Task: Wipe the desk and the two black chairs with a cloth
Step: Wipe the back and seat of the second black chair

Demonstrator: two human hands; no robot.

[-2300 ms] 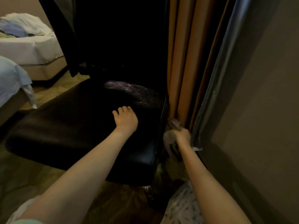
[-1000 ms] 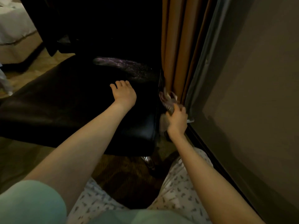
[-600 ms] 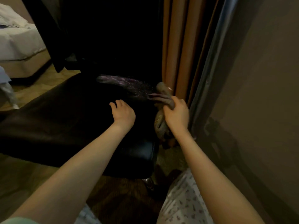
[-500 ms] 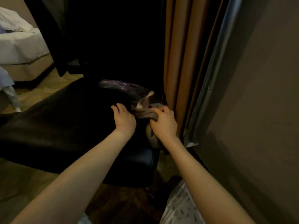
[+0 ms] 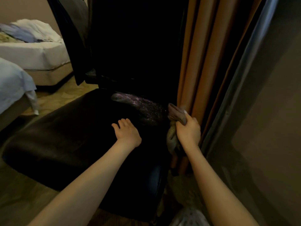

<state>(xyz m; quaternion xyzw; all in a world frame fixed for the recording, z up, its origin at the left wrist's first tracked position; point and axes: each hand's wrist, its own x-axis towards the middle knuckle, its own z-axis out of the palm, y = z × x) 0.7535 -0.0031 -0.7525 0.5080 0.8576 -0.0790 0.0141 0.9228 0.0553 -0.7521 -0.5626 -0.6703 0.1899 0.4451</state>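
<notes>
Hanging cloth in right hand, long axis vertical, beside chair

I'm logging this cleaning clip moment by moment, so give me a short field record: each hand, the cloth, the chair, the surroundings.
left hand: rests palm-down on the chair seat, holding nothing
right hand: grips the cloth at the seat's right edge, beside the curtain
cloth: greyish, bunched; part sticks up above the fist, part hangs below
chair seat: black, glossy, with a speckled dusty patch near the back
surroundings: bed at far left
</notes>
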